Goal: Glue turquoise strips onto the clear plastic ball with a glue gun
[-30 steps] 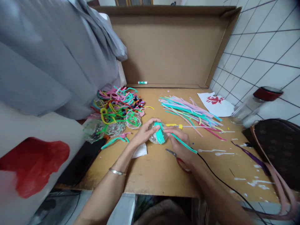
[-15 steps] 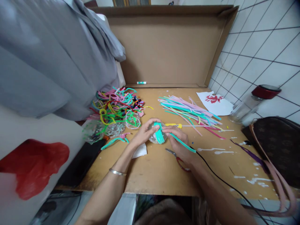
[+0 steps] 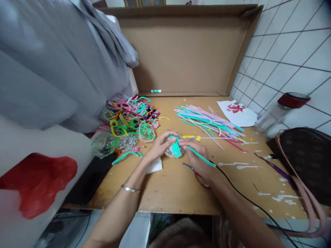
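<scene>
My left hand (image 3: 161, 145) is closed around the side of a small clear round object (image 3: 169, 152), its thumb on top. Bright teal strands (image 3: 176, 148) lie side by side in a band across that object. On its right side, the fingers of my right hand (image 3: 197, 151) pinch a teal pipe cleaner (image 3: 203, 159), whose free end trails over the back of the hand toward the wrist. Scissors (image 3: 198, 176) with red handles lie partly beneath my right hand. Just beyond the fingers is a yellow-handled tool (image 3: 192, 138) with a long thin shaft.
Tangled coloured pipe cleaners (image 3: 129, 115) and clear round pieces (image 3: 126, 142) sit at left. Straight pipe cleaners (image 3: 209, 120) lie behind my right hand. A glass bottle (image 3: 274, 119), a brown bag (image 3: 305, 162) and a black cable (image 3: 238, 191) are at right; a cardboard wall (image 3: 181, 55) stands behind.
Almost nothing differs. Both hands keep the same grip on the clear object and the teal pipe cleaner; the whole view has shifted only very slightly.
</scene>
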Motion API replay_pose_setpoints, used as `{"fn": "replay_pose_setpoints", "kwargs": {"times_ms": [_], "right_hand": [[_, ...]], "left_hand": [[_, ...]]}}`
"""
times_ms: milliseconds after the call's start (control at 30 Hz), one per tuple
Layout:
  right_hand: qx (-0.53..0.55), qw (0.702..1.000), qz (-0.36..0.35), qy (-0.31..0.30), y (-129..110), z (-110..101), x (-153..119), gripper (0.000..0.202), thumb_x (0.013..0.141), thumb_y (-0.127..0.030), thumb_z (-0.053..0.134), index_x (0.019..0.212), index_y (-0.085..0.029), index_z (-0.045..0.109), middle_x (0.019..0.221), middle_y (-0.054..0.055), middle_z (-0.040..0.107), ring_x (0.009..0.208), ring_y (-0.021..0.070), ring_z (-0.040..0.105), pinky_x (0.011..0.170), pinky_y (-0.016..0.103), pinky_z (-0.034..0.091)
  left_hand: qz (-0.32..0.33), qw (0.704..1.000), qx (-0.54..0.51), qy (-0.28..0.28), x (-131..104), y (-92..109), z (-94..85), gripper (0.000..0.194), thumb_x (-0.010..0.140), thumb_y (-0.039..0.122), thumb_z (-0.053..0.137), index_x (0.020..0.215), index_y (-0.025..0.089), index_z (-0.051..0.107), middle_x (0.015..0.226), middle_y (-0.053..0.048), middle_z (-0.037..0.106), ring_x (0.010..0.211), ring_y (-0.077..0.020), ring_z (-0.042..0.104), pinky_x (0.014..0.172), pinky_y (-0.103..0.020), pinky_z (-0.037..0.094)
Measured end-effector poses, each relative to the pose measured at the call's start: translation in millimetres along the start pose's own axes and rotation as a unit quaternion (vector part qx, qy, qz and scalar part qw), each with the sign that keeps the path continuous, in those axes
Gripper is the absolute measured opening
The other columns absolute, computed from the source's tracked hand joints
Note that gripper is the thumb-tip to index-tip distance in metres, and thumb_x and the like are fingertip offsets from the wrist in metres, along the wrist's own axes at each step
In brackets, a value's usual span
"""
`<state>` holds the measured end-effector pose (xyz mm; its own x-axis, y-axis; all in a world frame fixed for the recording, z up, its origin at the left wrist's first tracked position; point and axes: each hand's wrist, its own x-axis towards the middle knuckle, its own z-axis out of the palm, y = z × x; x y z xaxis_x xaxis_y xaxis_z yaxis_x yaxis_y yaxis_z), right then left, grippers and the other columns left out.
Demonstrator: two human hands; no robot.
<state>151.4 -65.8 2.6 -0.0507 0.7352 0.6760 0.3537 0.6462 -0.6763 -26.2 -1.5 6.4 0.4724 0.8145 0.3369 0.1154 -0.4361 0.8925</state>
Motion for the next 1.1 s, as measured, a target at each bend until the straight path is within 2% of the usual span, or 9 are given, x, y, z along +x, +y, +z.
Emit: {"fn": "replay_pose_setpoints", "kwargs": {"times_ms": [200,400,533,900,1100], "right_hand": [[0.006,1.0,0.009,-0.004,0.3,0.6,-0.1,0.024,0.089,-0.018,0.049,0.093,-0.025,0.071,0.102,0.004,0.075,0.099,0.0182,0.069,0.092,0.039,0.054],[-0.004,1.0,0.001,0.0,0.6,0.7,-0.7,0.024,0.088,-0.016,0.05,0.092,-0.026,0.072,0.101,0.004,0.075,0.098,0.018,0.069,0.091,0.038,0.054],[0.001,1.0,0.005,-0.004,-0.2,0.5,-0.1,0.024,0.09,-0.018,0.049,0.092,-0.025,0.071,0.102,0.005,0.075,0.099,0.0181,0.069,0.093,0.038,0.054],[0.007,1.0,0.008,-0.015,0.6,-0.3,-1.1,0.023,0.091,-0.018,0.048,0.094,-0.024,0.071,0.104,0.006,0.074,0.101,0.0178,0.068,0.094,0.039,0.053],[0.002,1.0,0.003,-0.012,-1.3,-0.5,0.2,0.023,0.091,-0.018,0.049,0.094,-0.023,0.071,0.104,0.006,0.074,0.1,0.0182,0.068,0.095,0.039,0.053]], "left_hand": [[0.005,1.0,0.005,0.001,0.3,-2.9,-0.1,0.044,0.087,0.055,0.055,0.107,0.017,0.064,0.12,-0.011,0.062,0.114,-0.0225,0.056,0.1,-0.034,0.043],[-0.015,1.0,-0.015,0.017,-0.5,-3.1,1.2,0.048,0.086,0.055,0.058,0.117,0.017,0.055,0.118,-0.01,0.061,0.11,-0.021,0.056,0.097,-0.032,0.044],[-0.029,0.999,-0.011,0.007,-0.6,-2.0,1.0,0.048,0.085,0.056,0.057,0.113,0.017,0.057,0.115,-0.009,0.063,0.108,-0.0212,0.057,0.095,-0.032,0.045],[-0.011,1.0,-0.004,-0.011,-1.3,-2.7,0.2,0.038,0.089,0.051,0.054,0.108,0.017,0.057,0.124,-0.01,0.059,0.114,-0.021,0.055,0.098,-0.031,0.044],[-0.012,1.0,0.004,-0.005,-1.9,-4.8,-0.7,0.043,0.09,0.049,0.054,0.12,0.019,0.053,0.119,-0.009,0.06,0.112,-0.0213,0.056,0.099,-0.032,0.043]]}}
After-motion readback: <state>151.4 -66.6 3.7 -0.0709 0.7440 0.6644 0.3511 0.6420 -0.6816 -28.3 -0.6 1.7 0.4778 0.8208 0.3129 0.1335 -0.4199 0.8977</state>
